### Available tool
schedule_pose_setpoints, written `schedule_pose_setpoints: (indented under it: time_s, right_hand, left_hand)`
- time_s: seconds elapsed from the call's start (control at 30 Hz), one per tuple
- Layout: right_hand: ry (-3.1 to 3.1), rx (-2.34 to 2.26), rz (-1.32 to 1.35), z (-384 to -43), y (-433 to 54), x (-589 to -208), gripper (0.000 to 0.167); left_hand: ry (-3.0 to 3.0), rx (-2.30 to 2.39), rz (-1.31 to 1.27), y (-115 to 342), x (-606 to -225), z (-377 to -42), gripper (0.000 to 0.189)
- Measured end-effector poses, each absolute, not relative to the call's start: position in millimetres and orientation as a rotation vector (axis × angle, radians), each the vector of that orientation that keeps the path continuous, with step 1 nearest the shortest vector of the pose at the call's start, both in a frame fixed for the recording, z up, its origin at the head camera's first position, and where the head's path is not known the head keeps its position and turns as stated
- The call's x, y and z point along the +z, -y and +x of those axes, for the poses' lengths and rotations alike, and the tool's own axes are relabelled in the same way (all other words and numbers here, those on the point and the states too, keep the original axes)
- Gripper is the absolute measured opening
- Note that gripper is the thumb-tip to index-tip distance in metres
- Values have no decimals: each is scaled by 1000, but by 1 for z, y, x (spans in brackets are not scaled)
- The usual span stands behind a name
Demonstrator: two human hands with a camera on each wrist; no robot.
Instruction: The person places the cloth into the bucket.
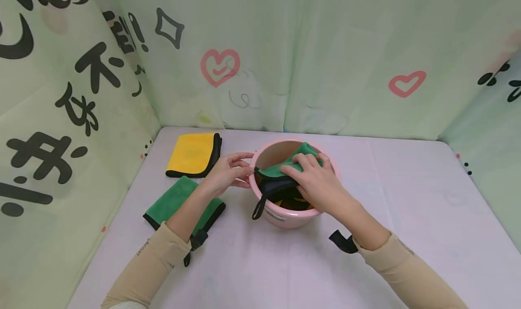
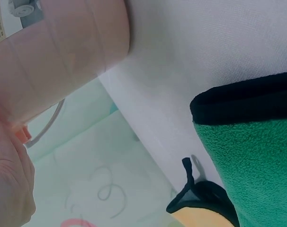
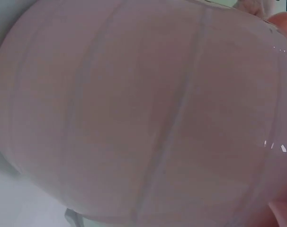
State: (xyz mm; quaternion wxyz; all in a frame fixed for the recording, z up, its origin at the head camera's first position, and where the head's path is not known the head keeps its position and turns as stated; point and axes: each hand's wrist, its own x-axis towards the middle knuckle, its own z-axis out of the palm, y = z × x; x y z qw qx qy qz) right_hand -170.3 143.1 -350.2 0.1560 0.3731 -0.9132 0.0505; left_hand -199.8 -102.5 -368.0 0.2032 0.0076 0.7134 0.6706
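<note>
A pink bucket (image 1: 286, 216) stands on the table with dark and yellow cloth visible inside. Bunched in its mouth is a green cloth (image 1: 306, 149) with black trim, whose black loop hangs over the front rim. My right hand (image 1: 319, 182) holds this cloth from above with bent fingers; its lower part is hidden in the bucket. My left hand (image 1: 229, 173) touches the bucket's left rim, its fingers extended. In the left wrist view, the fingers of the left hand (image 2: 13, 175) lie against the bucket wall (image 2: 63, 61). The right wrist view shows mostly bucket wall (image 3: 120, 109).
A folded yellow cloth (image 1: 191, 153) with black edging lies at the back left. In front of it a second green cloth (image 1: 172, 202) lies partly under my left forearm. Printed curtains (image 1: 338, 51) enclose the table's back and sides.
</note>
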Motion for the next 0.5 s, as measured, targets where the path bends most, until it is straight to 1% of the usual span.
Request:
schedule_pose_setpoints:
  time_s: [0.5]
  right_hand:
    - [2756, -155, 1309, -182, -141, -351, 51]
  left_hand:
    - [-1967, 1895, 32, 102, -368, -199, 48]
